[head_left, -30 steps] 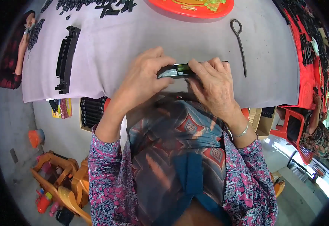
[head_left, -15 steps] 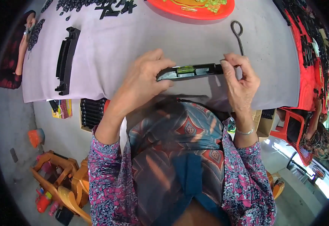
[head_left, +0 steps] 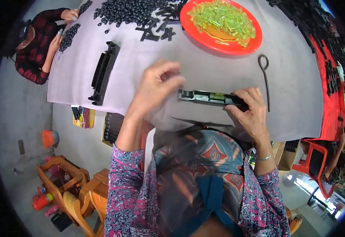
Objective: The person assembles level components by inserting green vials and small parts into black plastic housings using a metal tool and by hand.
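The right hand [head_left: 251,108] alone grasps the level [head_left: 204,97], at its right end, so its left end could dip or twist if this grip slips. The green vial [head_left: 218,96] might then shift, should it not sit tight (its fit I cannot judge). The level is between the hands, over the desk [head_left: 149,55]; whether it touches there, I cannot tell. The left hand [head_left: 156,85] is half open, blurred, just beside the level but apart, with nothing visible in it.
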A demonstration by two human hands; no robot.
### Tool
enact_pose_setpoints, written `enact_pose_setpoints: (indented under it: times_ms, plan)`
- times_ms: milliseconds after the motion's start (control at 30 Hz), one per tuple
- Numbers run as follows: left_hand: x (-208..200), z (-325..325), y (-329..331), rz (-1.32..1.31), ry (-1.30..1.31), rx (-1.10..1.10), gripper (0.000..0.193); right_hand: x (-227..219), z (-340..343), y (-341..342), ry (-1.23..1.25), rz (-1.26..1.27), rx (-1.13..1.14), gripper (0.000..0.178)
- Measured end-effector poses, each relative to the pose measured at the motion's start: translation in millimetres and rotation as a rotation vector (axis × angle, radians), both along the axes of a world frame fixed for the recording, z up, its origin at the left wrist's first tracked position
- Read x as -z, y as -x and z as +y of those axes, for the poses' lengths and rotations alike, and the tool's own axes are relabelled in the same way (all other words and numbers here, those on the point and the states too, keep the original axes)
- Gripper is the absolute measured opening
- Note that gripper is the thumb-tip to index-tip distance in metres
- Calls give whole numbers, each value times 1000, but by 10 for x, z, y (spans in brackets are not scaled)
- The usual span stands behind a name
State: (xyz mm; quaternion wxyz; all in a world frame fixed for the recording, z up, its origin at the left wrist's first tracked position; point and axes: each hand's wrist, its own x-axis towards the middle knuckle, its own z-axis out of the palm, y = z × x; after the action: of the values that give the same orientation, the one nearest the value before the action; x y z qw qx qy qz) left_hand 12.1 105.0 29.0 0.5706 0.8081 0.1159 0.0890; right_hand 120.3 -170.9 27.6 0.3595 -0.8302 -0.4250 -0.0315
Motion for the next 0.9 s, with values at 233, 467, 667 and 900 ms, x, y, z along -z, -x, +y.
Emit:
enact_pose_setpoints:
  times_ms: [233, 467, 667, 900]
  plan:
    - [120, 602, -411, -178, -469, -385, 31, 48, 48, 10, -34, 2, 3, 36]
    - [300, 886, -621, -130, -859, -390, 29, 78, 57, -11, -52, -26, -1, 37]
    - [271, 881, -561, -107, -879, -278, 14, 84, 46, -24, -48, -22, 14, 37]
    - [352, 900, -518, -203, -843, -316, 7, 74, 31, -26, -42, -23, -11, 37]
